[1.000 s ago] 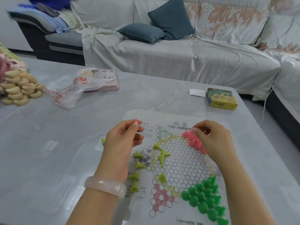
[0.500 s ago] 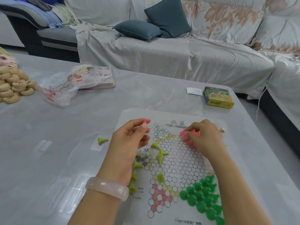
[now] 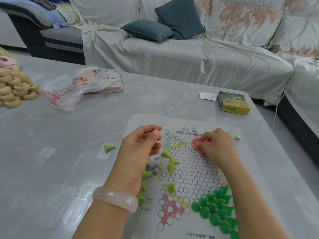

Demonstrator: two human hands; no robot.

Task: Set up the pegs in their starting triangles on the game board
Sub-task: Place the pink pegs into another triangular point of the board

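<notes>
A paper game board (image 3: 188, 171) printed with a star of circles lies on the grey table. My left hand (image 3: 138, 152) pinches a pink peg (image 3: 156, 129) above the board's left side. My right hand (image 3: 217, 147) curls over a cluster of pink pegs (image 3: 196, 144) at the board's upper right and grips one of them. Several dark green pegs (image 3: 215, 209) stand packed in the lower right triangle. Several light green pegs (image 3: 170, 163) lie toppled on the board's left part, and one light green peg (image 3: 108, 148) lies off the board to the left.
A yellow-green box (image 3: 233, 103) and a white slip (image 3: 207, 96) sit at the table's far right. A plastic bag (image 3: 69, 90) over a flat box lies far left, beside a heap of round wooden discs (image 3: 13, 90). A small die (image 3: 237, 137) lies by the board. A covered sofa stands behind.
The view has shifted slightly. My left hand stays raised with the pink peg, and my right hand has kept working on the pink cluster.
</notes>
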